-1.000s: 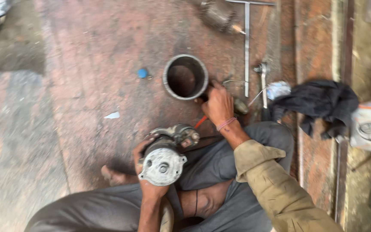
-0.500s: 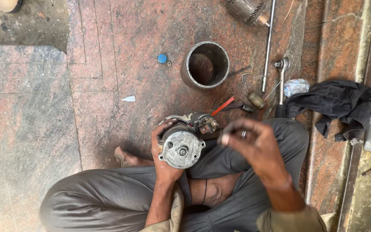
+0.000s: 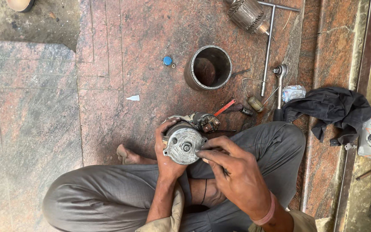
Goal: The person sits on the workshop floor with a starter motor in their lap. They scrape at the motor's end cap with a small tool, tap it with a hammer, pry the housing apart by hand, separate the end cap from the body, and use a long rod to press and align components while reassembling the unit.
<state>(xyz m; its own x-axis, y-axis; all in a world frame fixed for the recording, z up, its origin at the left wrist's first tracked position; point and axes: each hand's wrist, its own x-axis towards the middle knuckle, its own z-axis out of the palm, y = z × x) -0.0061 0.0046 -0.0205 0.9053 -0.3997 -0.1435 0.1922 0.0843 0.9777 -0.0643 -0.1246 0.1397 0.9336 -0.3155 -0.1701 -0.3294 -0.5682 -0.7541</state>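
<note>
Head view — what's in hand?

— A person sits cross-legged on a stone floor (image 3: pixel 44 129). The left hand (image 3: pixel 166 157) wraps round a grey motor (image 3: pixel 184 144), holding it over the lap, end cap up. The right hand (image 3: pixel 235 172) has its fingertips (image 3: pixel 205 153) pinched together at the cap's edge; whether they grip a small part, I cannot tell.

— Which step?

— Work on the end cap, I judge. A fine move there calls for the left hand keeping the motor steady.

— And around?

— A metal cylinder (image 3: pixel 208 68) stands open ahead, well apart. Beside it lie a T-bar (image 3: pixel 269 47), a ratchet (image 3: pixel 280 81), a red-handled tool (image 3: pixel 225 107) and a dark rag (image 3: pixel 331 109). An armature (image 3: pixel 246 15) lies at the top edge, and a blue cap (image 3: pixel 167 60) left of the cylinder.
</note>
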